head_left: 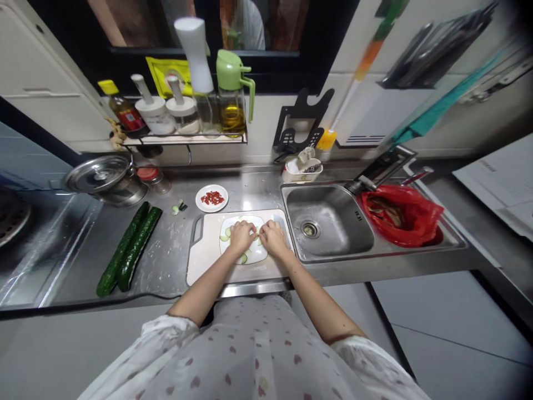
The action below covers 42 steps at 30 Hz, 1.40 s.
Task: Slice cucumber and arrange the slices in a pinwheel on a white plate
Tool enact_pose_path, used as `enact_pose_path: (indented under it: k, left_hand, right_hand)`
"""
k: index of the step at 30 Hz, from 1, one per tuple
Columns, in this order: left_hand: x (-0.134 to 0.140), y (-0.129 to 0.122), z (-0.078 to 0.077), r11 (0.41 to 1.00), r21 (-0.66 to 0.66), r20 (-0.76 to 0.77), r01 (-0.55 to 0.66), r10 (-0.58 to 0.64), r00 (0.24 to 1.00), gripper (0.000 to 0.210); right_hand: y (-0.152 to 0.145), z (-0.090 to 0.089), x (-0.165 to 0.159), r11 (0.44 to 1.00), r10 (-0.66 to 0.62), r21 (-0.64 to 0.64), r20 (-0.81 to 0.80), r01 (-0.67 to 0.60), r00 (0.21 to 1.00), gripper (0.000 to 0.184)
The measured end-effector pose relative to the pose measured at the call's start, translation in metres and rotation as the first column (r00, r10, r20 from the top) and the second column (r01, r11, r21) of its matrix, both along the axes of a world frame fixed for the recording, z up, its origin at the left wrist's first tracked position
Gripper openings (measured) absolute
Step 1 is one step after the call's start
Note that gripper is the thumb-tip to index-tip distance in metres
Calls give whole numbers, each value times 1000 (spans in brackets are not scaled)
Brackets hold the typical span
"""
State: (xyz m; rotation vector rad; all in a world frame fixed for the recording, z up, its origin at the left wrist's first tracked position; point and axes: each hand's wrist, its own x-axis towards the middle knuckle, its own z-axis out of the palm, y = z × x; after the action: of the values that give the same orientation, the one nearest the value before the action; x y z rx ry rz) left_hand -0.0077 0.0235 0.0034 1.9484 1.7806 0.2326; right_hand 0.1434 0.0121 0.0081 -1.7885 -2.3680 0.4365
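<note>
A square white plate (pixel 259 255) lies on a pale cutting board (pixel 204 265), with thin cucumber slices (pixel 225 236) spread around its edge. Over the plate's middle, my left hand (pixel 241 236) has its fingers curled and their tips pinched together; what sits between them is too small to make out. My right hand (pixel 273 239) is beside it at the plate's right side, its fingertips closed on a pale green cucumber slice. The two hands' fingertips almost meet. Parts of the plate and some slices are hidden beneath the hands.
Two whole cucumbers (pixel 130 250) lie to the left. Behind the board stands a small dish of chopped red pieces (pixel 212 198), with cucumber ends (pixel 179 208) nearby. A sink (pixel 333 222) and a red plastic bag (pixel 416 214) are at right; a lidded pot (pixel 104 180) is back left.
</note>
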Motion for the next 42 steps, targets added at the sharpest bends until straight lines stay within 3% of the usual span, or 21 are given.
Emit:
enact_pose_path:
  k: [9,25,36,42]
  left_hand:
    - [-3,3,0,1000,10,39,-23,22,999,15]
    - [0,2,-1,1000,-2,21,-21,21,1000,15]
    - [-5,2,4,997,21,81,-78,76,994,15]
    - [-16,6,14,986,57,114,-156,148,982,15]
  right_hand:
    - [1,-2,2,998,-37,38,-74,40,997,13]
    - [2,-6,0,999,-41,5,-28,41,999,11]
    - [-1,5,1,997,-67,28,-109,70,992,15]
    - [-12,15,-9,995,-69,53,-210,82,975,16]
